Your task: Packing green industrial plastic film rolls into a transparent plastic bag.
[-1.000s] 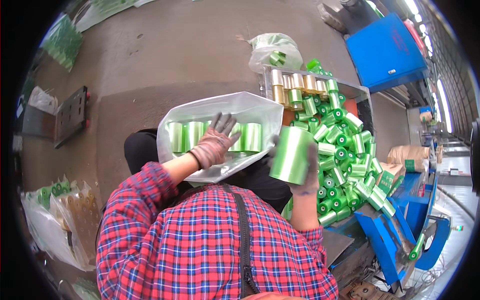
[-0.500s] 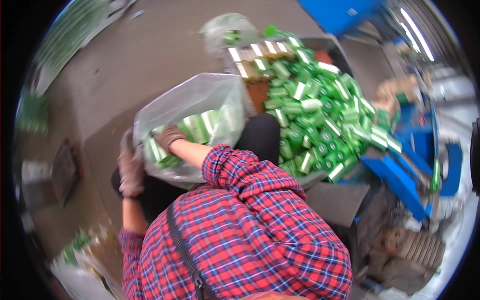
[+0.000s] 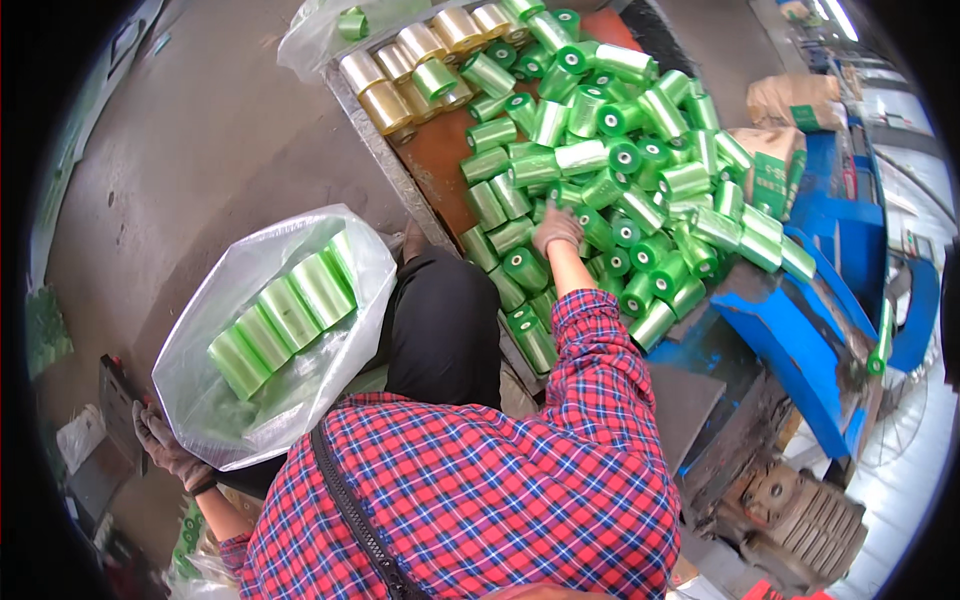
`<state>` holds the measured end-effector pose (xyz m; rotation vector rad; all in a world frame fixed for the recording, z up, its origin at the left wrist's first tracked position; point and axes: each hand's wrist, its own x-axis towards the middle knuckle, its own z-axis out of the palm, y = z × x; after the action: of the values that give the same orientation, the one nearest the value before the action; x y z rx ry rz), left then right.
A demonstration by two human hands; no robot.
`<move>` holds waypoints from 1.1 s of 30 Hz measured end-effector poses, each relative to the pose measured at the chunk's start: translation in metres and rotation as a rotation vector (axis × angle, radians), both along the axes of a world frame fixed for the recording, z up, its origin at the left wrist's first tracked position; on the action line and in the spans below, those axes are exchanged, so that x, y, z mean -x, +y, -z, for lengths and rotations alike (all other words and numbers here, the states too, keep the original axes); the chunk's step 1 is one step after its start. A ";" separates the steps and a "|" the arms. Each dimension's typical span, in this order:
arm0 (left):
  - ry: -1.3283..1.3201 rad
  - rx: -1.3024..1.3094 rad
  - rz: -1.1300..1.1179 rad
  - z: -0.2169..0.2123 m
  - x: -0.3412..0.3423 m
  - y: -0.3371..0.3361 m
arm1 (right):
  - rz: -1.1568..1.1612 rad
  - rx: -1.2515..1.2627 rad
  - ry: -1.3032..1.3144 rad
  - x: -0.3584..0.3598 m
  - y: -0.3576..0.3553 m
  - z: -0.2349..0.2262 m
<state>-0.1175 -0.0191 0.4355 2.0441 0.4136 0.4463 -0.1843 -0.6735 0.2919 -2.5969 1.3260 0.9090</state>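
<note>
My right hand, in a brownish glove, reaches into a big heap of green film rolls. Its fingers are extended over the rolls at the heap's near left part, and no roll is lifted in them. On the left, my gloved left hand is beside the outer wall of a clear plastic bag, with fingers stretched out and apart. Whether it touches the bag is hard to tell. Inside the open-mouthed bag, several green film rolls lie in a slanting row. The bag stands left of my dark-trousered knee.
A metal-edged bin holds the heap. Amber film rolls sit in its far left corner, near another plastic bag. Brown paper sacks and blue metal parts are on the right. A dirty motor stands lower right.
My right hand has left the inside of the bag and moved right to the heap. My left hand is lower and farther left. The view has swung, and the bag's rolls are uncovered.
</note>
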 end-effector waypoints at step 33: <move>0.835 -0.257 0.719 0.012 -0.031 -0.216 | 0.599 -0.912 -1.134 0.087 0.022 -0.004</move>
<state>-0.0868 -0.2350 0.4234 2.3815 0.0704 -0.8518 -0.2715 -0.6516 0.2957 -1.3838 0.8769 -0.1289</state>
